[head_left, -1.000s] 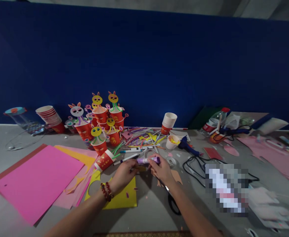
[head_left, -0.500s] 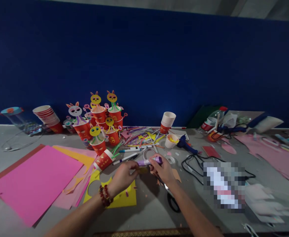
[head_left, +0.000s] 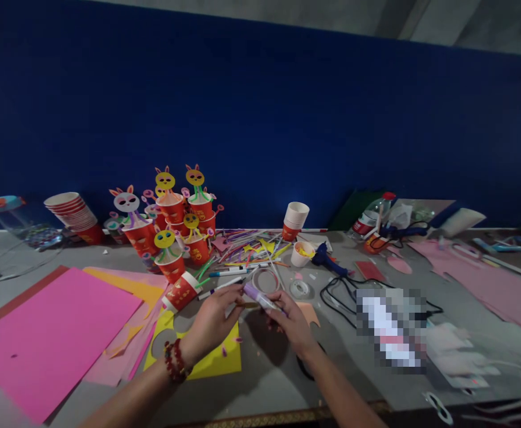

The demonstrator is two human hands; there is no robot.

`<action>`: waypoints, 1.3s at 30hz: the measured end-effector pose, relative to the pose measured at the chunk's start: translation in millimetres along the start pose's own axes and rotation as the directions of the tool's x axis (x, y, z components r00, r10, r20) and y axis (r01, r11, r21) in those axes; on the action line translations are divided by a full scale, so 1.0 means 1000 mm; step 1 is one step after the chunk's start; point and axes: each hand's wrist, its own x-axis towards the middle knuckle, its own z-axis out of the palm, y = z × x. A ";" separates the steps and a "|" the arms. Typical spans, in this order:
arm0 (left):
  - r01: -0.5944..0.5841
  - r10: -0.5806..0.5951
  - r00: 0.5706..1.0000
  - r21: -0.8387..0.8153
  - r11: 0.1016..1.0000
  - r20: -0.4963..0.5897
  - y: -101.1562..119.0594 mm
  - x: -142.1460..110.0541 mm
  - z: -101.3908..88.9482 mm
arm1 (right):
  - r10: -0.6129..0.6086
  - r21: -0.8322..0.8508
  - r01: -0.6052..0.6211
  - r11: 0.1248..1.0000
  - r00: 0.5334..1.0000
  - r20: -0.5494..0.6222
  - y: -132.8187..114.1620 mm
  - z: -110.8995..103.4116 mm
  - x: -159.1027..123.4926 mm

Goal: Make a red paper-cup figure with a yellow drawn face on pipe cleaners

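My right hand (head_left: 293, 324) is closed round a purple-and-white tube (head_left: 259, 295), which looks like a thick marker or glue stick. The tube slants, its lilac end pointing up and left. At that end are the pinched fingertips of my left hand (head_left: 215, 318), with a small yellowish paper piece (head_left: 251, 305) showing between the hands, partly hidden. A red bead bracelet circles the left wrist. Beneath the left forearm lies a yellow sheet (head_left: 218, 359) with round cut-outs. Black-handled scissors (head_left: 303, 365) are partly covered by my right forearm.
Red paper cups with bunny faces (head_left: 169, 264) stand at back left, one cup (head_left: 182, 292) tipped over. Pink sheets (head_left: 59, 333) lie left. Pens and pipe cleaners (head_left: 246, 249), a tape roll (head_left: 299, 289), a blue glue gun (head_left: 329, 261) and black cable (head_left: 338, 306) lie beyond my hands.
The tube has turned from nearly level to slanting, its lilac end now at my left fingertips. My right hand has shifted down along it. The whole view has swung slightly right.
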 end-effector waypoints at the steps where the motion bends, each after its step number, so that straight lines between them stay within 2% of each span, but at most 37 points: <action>1: -0.037 0.037 0.999 0.018 0.999 -0.014 0.000 -0.001 -0.001 | 0.014 0.007 -0.014 1.000 1.000 0.012 0.002 0.000 0.000; 4: -0.111 0.113 0.993 0.050 0.993 -0.029 0.003 -0.005 -0.002 | 0.014 -0.063 -0.011 0.998 0.999 0.051 0.006 0.000 -0.002; 7: -0.110 0.110 0.993 0.011 0.994 -0.039 0.010 -0.007 -0.007 | -0.032 -0.133 0.046 0.990 0.994 0.104 0.007 0.000 -0.005; 9: -0.059 0.056 0.998 -0.089 0.994 -0.027 0.014 -0.006 -0.012 | -0.059 -0.117 0.078 0.990 0.985 0.160 0.005 0.000 -0.008; 12: 0.092 -0.076 0.995 -0.304 0.948 0.062 0.017 -0.002 -0.019 | -0.050 -0.116 0.078 0.990 0.974 0.222 0.002 -0.007 -0.010; 14: 0.181 -0.149 0.983 -0.407 0.895 0.110 0.015 -0.001 -0.022 | -0.060 -0.178 0.087 0.980 0.986 0.153 0.000 -0.019 -0.007; 16: 0.222 -0.189 0.975 -0.465 0.857 0.116 0.012 -0.003 -0.022 | -0.114 -0.256 0.106 0.961 0.993 -0.013 0.000 -0.036 -0.002; 18: 0.248 -0.220 0.969 -0.492 0.834 0.116 0.008 -0.006 -0.020 | -0.192 -0.363 0.124 0.923 0.969 -0.158 0.000 -0.053 0.004; 20: 0.288 -0.260 0.957 -0.503 0.815 0.127 0.004 -0.011 -0.016 | -0.287 -0.496 0.135 0.858 0.926 -0.244 0.001 -0.064 0.011; 22: 0.328 -0.299 0.944 -0.510 0.795 0.141 0.000 -0.015 -0.012 | -0.340 -0.596 0.138 0.791 0.909 -0.241 0.004 -0.068 0.018; 25: 0.370 -0.340 0.927 -0.529 0.764 0.157 -0.007 -0.021 -0.007 | -0.335 -0.665 0.118 0.738 0.919 -0.209 0.010 -0.064 0.024; 31: 0.448 -0.433 0.884 -0.586 0.675 0.177 -0.014 -0.028 -0.007 | -0.312 -0.738 0.069 0.672 0.930 -0.196 0.017 -0.055 0.031; 37: 0.468 -0.469 0.863 -0.650 0.599 0.189 -0.012 -0.029 -0.010 | -0.296 -0.766 0.052 0.640 0.937 -0.184 0.019 -0.059 0.035; 39: 0.470 -0.482 0.856 -0.666 0.579 0.186 -0.012 -0.029 -0.009 | -0.354 -0.768 0.081 0.635 0.914 -0.196 0.016 -0.061 0.029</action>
